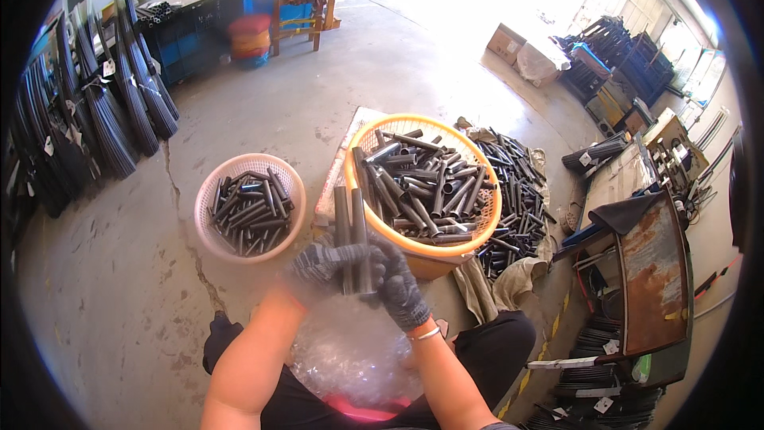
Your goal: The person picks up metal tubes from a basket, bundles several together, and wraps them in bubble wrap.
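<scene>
Two black tubes (342,227) stand upright side by side in front of me. My left hand (322,264), in a dark grey knit glove, is closed round them from the left. From the right my gloved right hand (396,283) closes on the lower part of the same tubes. Just beyond the hands is an orange-rimmed basket (487,243), heaped with short black tubes (422,179). To the left, on the floor, a smaller pink basket (208,231) also holds black tubes. Below my hands, clear plastic (342,350) lies between my legs, partly blurred.
A pile of black tubes (513,199) lies on beige cloth (513,291) right of the orange basket, which rests on a cardboard box (430,265). A rusty metal panel (654,271) stands at right. Bundled long rods (103,111) lean at left. Stacked stools (251,38) stand farther back.
</scene>
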The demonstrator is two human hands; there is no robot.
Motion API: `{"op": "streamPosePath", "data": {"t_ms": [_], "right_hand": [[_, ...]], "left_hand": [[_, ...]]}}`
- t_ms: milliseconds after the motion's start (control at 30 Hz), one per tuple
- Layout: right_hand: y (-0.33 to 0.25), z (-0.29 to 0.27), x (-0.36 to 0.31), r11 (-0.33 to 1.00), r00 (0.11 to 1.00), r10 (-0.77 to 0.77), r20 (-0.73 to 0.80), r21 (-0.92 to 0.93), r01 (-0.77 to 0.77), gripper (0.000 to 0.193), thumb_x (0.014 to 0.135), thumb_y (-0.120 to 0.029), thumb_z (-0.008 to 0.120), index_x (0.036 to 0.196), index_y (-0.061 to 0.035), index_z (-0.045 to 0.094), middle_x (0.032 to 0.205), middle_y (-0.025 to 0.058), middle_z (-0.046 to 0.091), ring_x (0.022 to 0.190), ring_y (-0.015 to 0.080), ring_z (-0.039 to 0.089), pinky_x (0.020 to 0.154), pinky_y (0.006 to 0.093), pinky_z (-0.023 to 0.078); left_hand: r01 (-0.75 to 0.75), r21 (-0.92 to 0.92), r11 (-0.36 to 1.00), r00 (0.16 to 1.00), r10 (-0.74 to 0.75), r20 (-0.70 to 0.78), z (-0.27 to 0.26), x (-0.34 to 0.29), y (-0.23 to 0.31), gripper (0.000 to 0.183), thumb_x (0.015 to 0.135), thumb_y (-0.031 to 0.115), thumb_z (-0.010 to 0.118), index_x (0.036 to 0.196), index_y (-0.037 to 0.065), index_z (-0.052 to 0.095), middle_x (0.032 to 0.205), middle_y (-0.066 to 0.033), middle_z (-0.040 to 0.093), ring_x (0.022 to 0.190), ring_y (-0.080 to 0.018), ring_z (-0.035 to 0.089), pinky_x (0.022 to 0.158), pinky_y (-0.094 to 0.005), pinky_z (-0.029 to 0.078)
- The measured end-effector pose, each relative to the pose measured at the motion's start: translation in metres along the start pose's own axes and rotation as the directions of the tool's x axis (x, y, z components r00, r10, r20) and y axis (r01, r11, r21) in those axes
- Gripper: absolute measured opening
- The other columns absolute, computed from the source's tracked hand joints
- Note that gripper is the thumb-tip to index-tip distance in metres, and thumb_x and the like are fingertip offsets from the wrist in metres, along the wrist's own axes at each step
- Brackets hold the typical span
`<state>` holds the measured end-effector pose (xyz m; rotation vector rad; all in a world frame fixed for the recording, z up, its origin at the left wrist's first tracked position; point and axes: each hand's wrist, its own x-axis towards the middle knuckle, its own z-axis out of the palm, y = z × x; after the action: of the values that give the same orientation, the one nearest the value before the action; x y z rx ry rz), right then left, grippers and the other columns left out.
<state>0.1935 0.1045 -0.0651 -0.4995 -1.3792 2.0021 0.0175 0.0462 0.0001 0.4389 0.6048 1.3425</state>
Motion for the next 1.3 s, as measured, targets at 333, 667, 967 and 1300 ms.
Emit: {"op": "streamPosePath", "data": {"t_ms": [333, 667, 967, 1300], "right_hand": [[0.176, -0.099, -0.034, 0.087, 0.984, 0.032, 0.174, -0.981, 0.171, 0.031, 0.09, -0.031, 0.052, 0.107, -0.0072, 0.061, 0.085, 0.0139, 0.062, 0.084, 0.0281, 0.06, 0.073, 0.0374, 0.047], [0.131, -0.057, -0.057, 0.831, 0.719, 0.4, -0.568, -0.106, -0.546, 0.046, 0.088, -0.039, 0.056, 0.122, -0.0095, 0.05, 0.098, 0.0106, 0.065, 0.069, 0.0219, 0.063, 0.053, 0.0312, 0.047], [-0.009, 0.006, 0.009, 0.984, 0.971, 0.164, 0.174, -0.097, -0.149, 0.051, 0.086, -0.037, 0.065, 0.124, -0.0064, 0.047, 0.078, 0.0047, 0.057, 0.062, 0.0121, 0.053, 0.057, 0.0242, 0.044], [0.034, -0.033, -0.013, 0.93, 0.932, 0.352, 0.091, 0.081, -0.359, 0.029, 0.085, -0.032, 0.066, 0.102, -0.0088, 0.059, 0.084, 0.0032, 0.059, 0.073, 0.0149, 0.055, 0.063, 0.0288, 0.045]], "left_hand": [[0.044, 0.065, 0.997, 0.994, -0.037, -0.108, -0.01, -0.01, 0.0, 0.027, 0.085, 0.008, 0.063, 0.11, 0.001, 0.057, 0.094, -0.0109, 0.066, 0.086, -0.0254, 0.066, 0.078, -0.0422, 0.055], [-0.082, -0.047, 0.996, 0.988, 0.076, -0.135, -0.017, -0.019, 0.011, 0.027, 0.084, 0.009, 0.063, 0.11, 0.003, 0.056, 0.095, -0.0108, 0.065, 0.087, -0.028, 0.065, 0.078, -0.0435, 0.054], [-0.049, -0.019, 0.999, 0.999, 0.049, -0.023, 0.0, 0.003, 0.003, 0.028, 0.086, 0.01, 0.062, 0.112, 0.001, 0.055, 0.098, -0.0132, 0.065, 0.089, -0.0256, 0.065, 0.078, -0.0367, 0.054], [0.041, 0.089, 0.995, 0.999, -0.042, 0.001, 0.008, 0.001, -0.007, 0.029, 0.085, 0.015, 0.064, 0.11, 0.001, 0.058, 0.095, -0.0113, 0.066, 0.083, -0.0225, 0.064, 0.069, -0.0324, 0.051]]}}
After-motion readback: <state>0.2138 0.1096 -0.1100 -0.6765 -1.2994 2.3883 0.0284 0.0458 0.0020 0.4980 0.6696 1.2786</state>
